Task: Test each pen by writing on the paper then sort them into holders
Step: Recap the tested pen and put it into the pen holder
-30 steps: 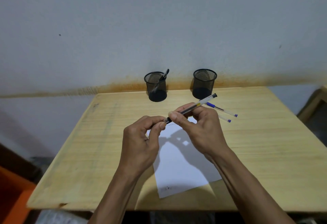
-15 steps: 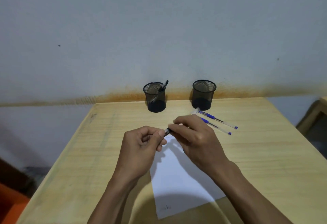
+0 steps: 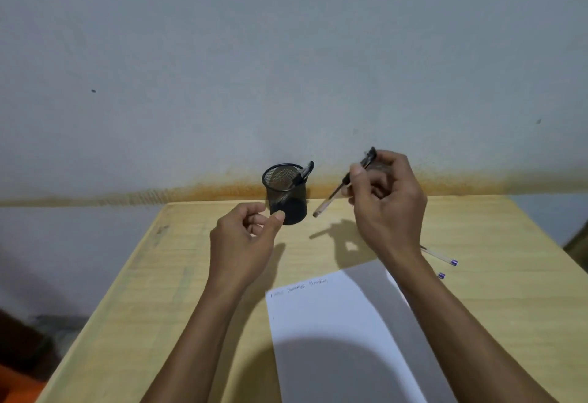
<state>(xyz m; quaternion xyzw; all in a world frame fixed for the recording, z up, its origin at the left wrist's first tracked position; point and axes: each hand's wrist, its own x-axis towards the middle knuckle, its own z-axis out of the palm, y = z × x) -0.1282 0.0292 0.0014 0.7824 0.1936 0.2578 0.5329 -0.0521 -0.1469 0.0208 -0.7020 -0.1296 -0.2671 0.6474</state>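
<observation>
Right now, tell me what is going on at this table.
A person is sorting pens. The right hand holds a black pen up in the air, raised near the back of the table. The left hand hovers loosely curled in front of a mesh holder that already has one pen in it. Two blue-tipped pens lie on the table beside a sheet of paper with some writing along its top.

Four pens (image 3: 331, 196), one holder (image 3: 285, 194)
</observation>
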